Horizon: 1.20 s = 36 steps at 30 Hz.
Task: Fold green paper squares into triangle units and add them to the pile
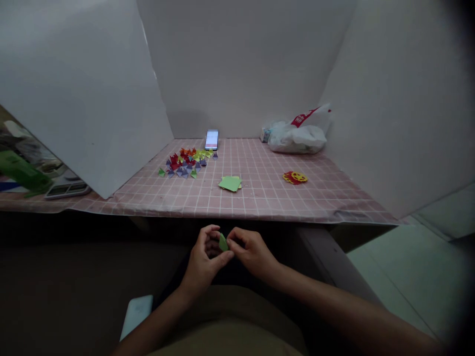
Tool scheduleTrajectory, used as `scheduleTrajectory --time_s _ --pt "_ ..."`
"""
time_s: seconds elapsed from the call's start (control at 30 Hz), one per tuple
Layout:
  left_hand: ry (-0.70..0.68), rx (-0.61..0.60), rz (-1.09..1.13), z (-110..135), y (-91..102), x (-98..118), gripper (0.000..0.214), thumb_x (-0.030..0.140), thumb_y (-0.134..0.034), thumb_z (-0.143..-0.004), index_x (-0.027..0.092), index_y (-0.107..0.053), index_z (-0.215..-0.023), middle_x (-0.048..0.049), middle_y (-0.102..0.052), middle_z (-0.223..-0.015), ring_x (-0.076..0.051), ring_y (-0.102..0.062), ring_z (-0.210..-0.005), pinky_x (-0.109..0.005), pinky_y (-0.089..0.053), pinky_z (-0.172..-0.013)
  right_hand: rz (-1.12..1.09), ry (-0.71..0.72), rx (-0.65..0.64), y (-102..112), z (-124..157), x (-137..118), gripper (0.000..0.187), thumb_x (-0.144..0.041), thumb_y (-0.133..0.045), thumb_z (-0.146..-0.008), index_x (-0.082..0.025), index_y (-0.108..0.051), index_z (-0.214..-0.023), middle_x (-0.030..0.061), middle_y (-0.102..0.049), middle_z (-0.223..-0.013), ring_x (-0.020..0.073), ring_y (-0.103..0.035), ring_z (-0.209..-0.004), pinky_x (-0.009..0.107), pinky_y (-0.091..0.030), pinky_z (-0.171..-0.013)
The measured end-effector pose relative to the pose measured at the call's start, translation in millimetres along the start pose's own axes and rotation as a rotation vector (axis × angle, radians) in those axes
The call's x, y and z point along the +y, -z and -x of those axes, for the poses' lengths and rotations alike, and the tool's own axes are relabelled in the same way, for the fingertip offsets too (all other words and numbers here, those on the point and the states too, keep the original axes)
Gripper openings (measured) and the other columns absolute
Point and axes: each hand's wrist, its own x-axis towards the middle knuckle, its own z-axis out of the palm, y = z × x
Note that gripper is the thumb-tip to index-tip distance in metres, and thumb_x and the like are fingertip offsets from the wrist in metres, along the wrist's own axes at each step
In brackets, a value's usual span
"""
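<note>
A small folded piece of green paper [223,243] is held between my two hands, in front of the table edge and above my lap. My left hand [207,254] curls round its left side, with the thumb at the lower edge. At its right side, the thumb and index finger of my right hand [249,247] pinch the paper. On the table ahead lies a stack of square paper sheets [230,184], green on top with yellow below. Farther left is a cluster of small folded paper pieces [185,163] in red, orange, yellow, purple and green.
A phone [212,140] stands at the back of the checked tablecloth [256,163]. To the right are a white plastic bag [299,137] and red and yellow cut-out pieces [295,177]. White panels [245,64] enclose the table. A pale device [137,315] lies beside my left forearm.
</note>
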Motion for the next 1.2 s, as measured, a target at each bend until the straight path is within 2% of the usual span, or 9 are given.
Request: scheduleTrajectory --time_s 0.1,0.23,0.4,0.5,0.67,0.8,0.93,1.2 --pt "0.009 -0.022 -0.018 1.9 -1.3 -1.7 0.050 0.023 -0.076 -0.072 0.023 -0.051 -0.116 -0.0029 -0.057 -0.100 -0.017 -0.062 -0.085 -0.028 -0.051 -0.073 -0.062 -0.044 0.005 -0.5 -0.4 0.8 0.015 -0.015 -0.052 -0.081 -0.016 -0.057 -0.067 -0.0014 -0.056 -0.063 0.0114 -0.049 -0.060 0.023 -0.036 -0.058" --pt "0.000 0.012 -0.026 2.6 -1.2 -3.0 0.042 0.021 -0.072 -0.075 0.022 -0.052 -0.112 -0.0033 -0.060 -0.098 -0.016 -0.063 -0.084 -0.028 -0.051 -0.073 -0.175 -0.139 0.001 -2.2 0.0 2.1 0.014 -0.020 -0.054 -0.081 -0.017 -0.058 -0.068 -0.0028 -0.053 -0.059 0.0105 -0.046 -0.053 0.022 -0.036 -0.051" --pt "-0.021 0.110 0.017 1.3 -2.3 2.8 0.021 0.024 -0.069 -0.078 0.020 -0.057 -0.095 -0.0014 -0.063 -0.086 -0.015 -0.062 -0.078 -0.025 -0.050 -0.070 -0.271 -0.209 0.011 -3.0 -0.5 2.5 0.018 -0.026 -0.055 -0.083 -0.018 -0.055 -0.066 -0.0032 -0.053 -0.057 0.0099 -0.049 -0.050 0.022 -0.037 -0.049" --pt "-0.024 0.137 0.022 1.0 -2.7 6.7 0.014 0.025 -0.069 -0.077 0.018 -0.060 -0.085 -0.0001 -0.062 -0.079 -0.014 -0.060 -0.074 -0.024 -0.049 -0.067 -0.339 -0.252 -0.023 -1.4 -1.7 0.4 0.014 -0.026 -0.058 -0.080 -0.017 -0.056 -0.069 -0.0032 -0.055 -0.060 0.0092 -0.050 -0.049 0.022 -0.038 -0.049" --pt "-0.005 0.127 -0.003 2.5 -1.7 4.6 0.012 0.027 -0.069 -0.078 0.018 -0.062 -0.081 0.0006 -0.062 -0.074 -0.013 -0.058 -0.068 -0.023 -0.047 -0.062 -0.443 -0.282 -0.106 -1.2 -2.2 -0.8 0.013 -0.027 -0.065 -0.074 -0.016 -0.058 -0.073 -0.0039 -0.056 -0.064 0.0081 -0.050 -0.050 0.022 -0.039 -0.050" --pt "-0.012 0.103 -0.012 3.6 -2.3 2.9 0.011 0.027 -0.067 -0.080 0.018 -0.062 -0.085 -0.0004 -0.064 -0.078 -0.014 -0.059 -0.072 -0.024 -0.047 -0.065 -0.371 -0.284 -0.083 -2.3 -1.5 0.7 0.014 -0.026 -0.063 -0.074 -0.017 -0.054 -0.068 -0.0043 -0.053 -0.060 0.0087 -0.049 -0.050 0.021 -0.037 -0.049" --pt "0.039 0.096 0.045 2.4 -4.3 3.1 0.023 0.028 -0.072 -0.075 0.019 -0.061 -0.093 -0.0014 -0.065 -0.083 -0.016 -0.062 -0.079 -0.025 -0.050 -0.071 -0.268 -0.255 -0.028 -1.9 -1.3 1.4 0.014 -0.021 -0.061 -0.074 -0.017 -0.052 -0.064 -0.0051 -0.050 -0.057 0.0086 -0.046 -0.051 0.020 -0.034 -0.048" --pt "0.060 0.126 0.114 0.6 -2.2 1.3 0.026 0.027 -0.074 -0.073 0.019 -0.060 -0.093 0.0004 -0.065 -0.080 -0.015 -0.063 -0.077 -0.025 -0.049 -0.072 -0.395 -0.232 -0.103 -2.4 -0.8 3.4 0.017 -0.032 -0.060 -0.079 -0.017 -0.055 -0.071 -0.0038 -0.055 -0.061 0.0096 -0.051 -0.051 0.023 -0.039 -0.052"
